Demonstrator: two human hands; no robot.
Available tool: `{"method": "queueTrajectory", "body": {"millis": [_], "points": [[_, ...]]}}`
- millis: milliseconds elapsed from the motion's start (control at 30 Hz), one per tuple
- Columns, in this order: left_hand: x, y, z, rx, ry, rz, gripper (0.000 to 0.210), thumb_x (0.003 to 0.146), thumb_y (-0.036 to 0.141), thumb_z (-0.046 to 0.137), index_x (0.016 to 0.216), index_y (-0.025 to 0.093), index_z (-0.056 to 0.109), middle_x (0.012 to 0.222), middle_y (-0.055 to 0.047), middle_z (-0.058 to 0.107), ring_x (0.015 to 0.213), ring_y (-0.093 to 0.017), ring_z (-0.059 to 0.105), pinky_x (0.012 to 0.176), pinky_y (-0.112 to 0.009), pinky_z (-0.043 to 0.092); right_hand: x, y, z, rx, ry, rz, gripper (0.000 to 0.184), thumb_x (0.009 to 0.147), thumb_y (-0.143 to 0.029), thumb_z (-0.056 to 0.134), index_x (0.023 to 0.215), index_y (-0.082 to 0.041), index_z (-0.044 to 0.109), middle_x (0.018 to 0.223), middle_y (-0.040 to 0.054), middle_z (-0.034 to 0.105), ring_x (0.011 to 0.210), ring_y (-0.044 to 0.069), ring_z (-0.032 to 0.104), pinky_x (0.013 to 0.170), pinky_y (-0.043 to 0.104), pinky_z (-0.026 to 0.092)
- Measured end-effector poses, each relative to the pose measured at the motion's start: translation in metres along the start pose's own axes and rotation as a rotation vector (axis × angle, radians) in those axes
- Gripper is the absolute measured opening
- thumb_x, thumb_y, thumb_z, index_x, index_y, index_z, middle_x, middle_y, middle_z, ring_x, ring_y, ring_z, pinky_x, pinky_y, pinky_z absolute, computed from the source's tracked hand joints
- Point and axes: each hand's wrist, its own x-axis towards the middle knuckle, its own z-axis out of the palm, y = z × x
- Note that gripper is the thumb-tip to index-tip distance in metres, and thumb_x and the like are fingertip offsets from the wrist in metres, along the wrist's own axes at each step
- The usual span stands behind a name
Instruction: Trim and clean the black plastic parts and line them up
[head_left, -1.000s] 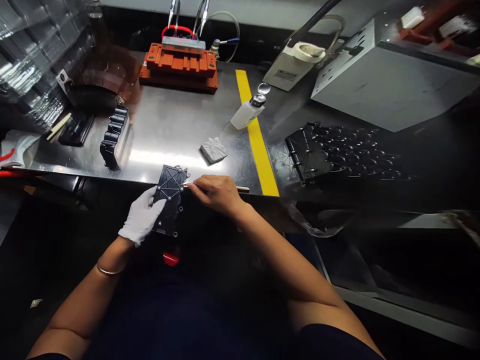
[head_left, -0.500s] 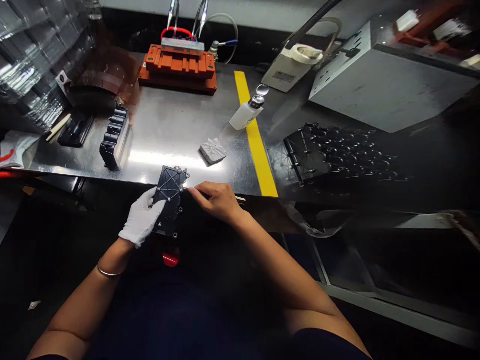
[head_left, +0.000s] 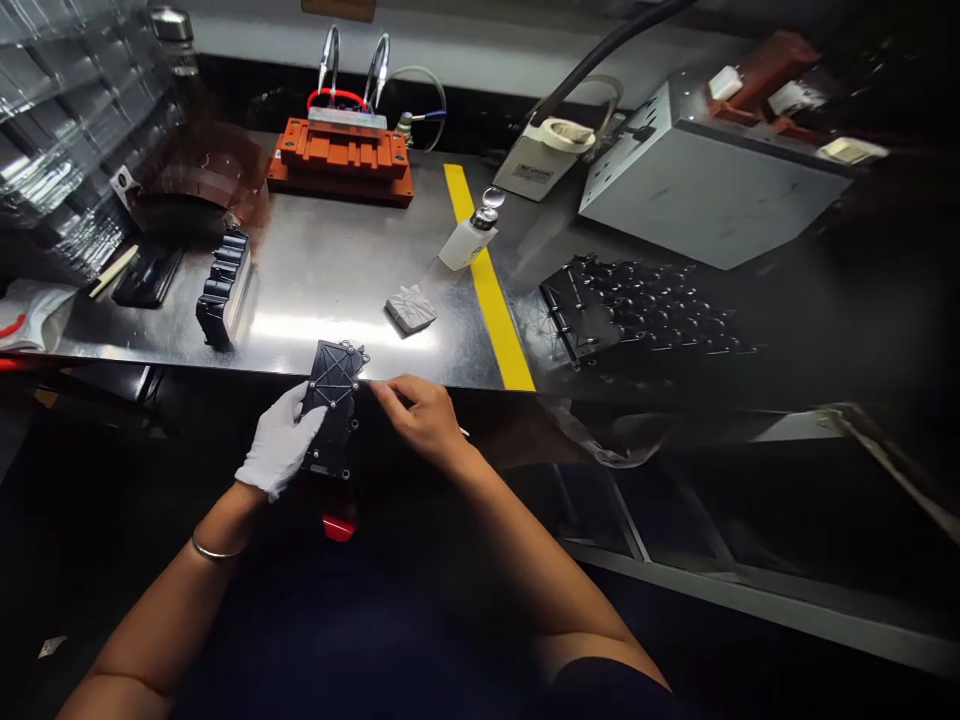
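My left hand [head_left: 279, 440], in a white glove, grips a black plastic housing part [head_left: 332, 385] by its left side, in front of the table edge. Raised crossing ribs and small screw holes show on the part's face. My bare right hand [head_left: 421, 412] is closed in a pinch at the part's right edge. It holds a thin tool with a pale end [head_left: 465, 433] that sticks out behind the palm; the rest of the tool is mostly hidden by the fingers.
The metal table [head_left: 315, 260] bears an orange fixture [head_left: 341, 155], a folded grey-white cloth [head_left: 410, 310], a white dispenser bottle [head_left: 469, 243], yellow tape [head_left: 499, 330], an upright black part [head_left: 225, 290], rows of black parts [head_left: 652, 305] and a grey box [head_left: 697, 190].
The head view has shifted a little, so the table things sit lower and more to the left. Both hands keep their hold; my right hand stays at the part's right edge.
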Motion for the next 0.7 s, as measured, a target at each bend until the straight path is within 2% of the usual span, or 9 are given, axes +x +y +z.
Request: {"method": "queueTrajectory", "body": {"millis": [67,167,233,267,367,433,467,600,700], "points": [[-0.008,0.009,-0.011,0.069,-0.190,0.015,0.050,0.078,0.034,0.067,0.125,0.017,0.059,0.109,-0.008,0.071,0.100,-0.023,0.066,0.088,-0.034,0.053,0.005,0.006,-0.011,0.169,0.007,0.089,0.032,0.083,-0.046,0.059,0.087,-0.016,0.071,0.084,0.0069,0.070,0.075,0.017,0.064,0.068,0.026,0.044],[-0.023,0.022,-0.031,0.267,-0.498,0.028,0.045,0.078,0.030,0.066,0.123,0.020,0.062,0.115,-0.007,0.069,0.106,-0.024,0.064,0.095,-0.037,0.050,0.004,0.014,-0.020,0.479,-0.445,0.196,0.042,0.071,-0.051,0.070,0.091,-0.014,0.071,0.080,0.0055,0.069,0.071,0.017,0.063,0.062,0.026,0.046],[-0.031,0.026,-0.045,0.406,-0.568,0.049,0.041,0.079,0.028,0.066,0.119,0.022,0.065,0.101,-0.005,0.073,0.094,-0.022,0.067,0.089,-0.037,0.053,-0.005,0.018,-0.015,0.648,-0.714,0.237,0.043,0.065,-0.051,0.075,0.082,-0.012,0.071,0.066,0.0026,0.066,0.060,0.014,0.058,0.054,0.024,0.043],[-0.034,0.026,-0.052,0.466,-0.515,0.096,0.039,0.077,0.028,0.068,0.115,0.024,0.067,0.093,-0.004,0.074,0.087,-0.021,0.068,0.086,-0.037,0.055,-0.012,0.020,-0.010,0.717,-0.729,0.267,0.043,0.062,-0.051,0.076,0.079,-0.012,0.070,0.062,0.0012,0.063,0.056,0.012,0.056,0.052,0.023,0.042],[-0.039,0.013,-0.071,0.494,0.055,0.338,0.046,0.064,0.026,0.079,0.109,0.027,0.069,0.095,-0.004,0.071,0.093,-0.022,0.066,0.094,-0.040,0.051,-0.033,0.024,0.009,0.881,-0.443,0.378,0.045,0.054,-0.051,0.081,0.073,-0.013,0.067,0.057,-0.0013,0.060,0.050,0.010,0.051,0.049,0.023,0.040],[-0.041,-0.001,-0.076,0.278,0.383,0.325,0.060,0.060,0.024,0.082,0.117,0.029,0.062,0.112,-0.006,0.066,0.107,-0.024,0.062,0.099,-0.045,0.046,-0.045,0.023,0.020,0.961,-0.235,0.422,0.046,0.052,-0.052,0.082,0.074,-0.014,0.066,0.058,-0.0011,0.060,0.050,0.010,0.052,0.049,0.024,0.041],[-0.043,-0.008,-0.075,0.121,0.396,0.234,0.060,0.061,0.025,0.081,0.117,0.029,0.060,0.116,-0.006,0.065,0.109,-0.025,0.061,0.099,-0.049,0.046,-0.048,0.021,0.025,0.994,-0.176,0.425,0.047,0.053,-0.052,0.081,0.077,-0.015,0.066,0.060,-0.0004,0.062,0.051,0.011,0.053,0.049,0.024,0.042],[-0.048,-0.038,-0.050,-0.430,0.001,-0.187,0.022,0.066,0.033,0.074,0.084,0.020,0.070,0.096,-0.008,0.072,0.098,-0.030,0.067,0.090,-0.059,0.050,-0.051,0.007,0.043,1.008,-0.221,0.335,0.046,0.058,-0.050,0.080,0.085,-0.016,0.066,0.073,0.0023,0.066,0.062,0.014,0.059,0.058,0.027,0.049],[-0.045,-0.053,-0.032,-0.414,0.112,-0.140,0.014,0.061,0.031,0.075,0.064,0.019,0.069,0.077,-0.006,0.073,0.090,-0.029,0.069,0.090,-0.056,0.052,-0.047,0.000,0.051,0.914,-0.118,0.364,0.044,0.069,-0.057,0.069,0.090,-0.018,0.062,0.081,0.0026,0.064,0.064,0.013,0.057,0.054,0.024,0.048]]}}
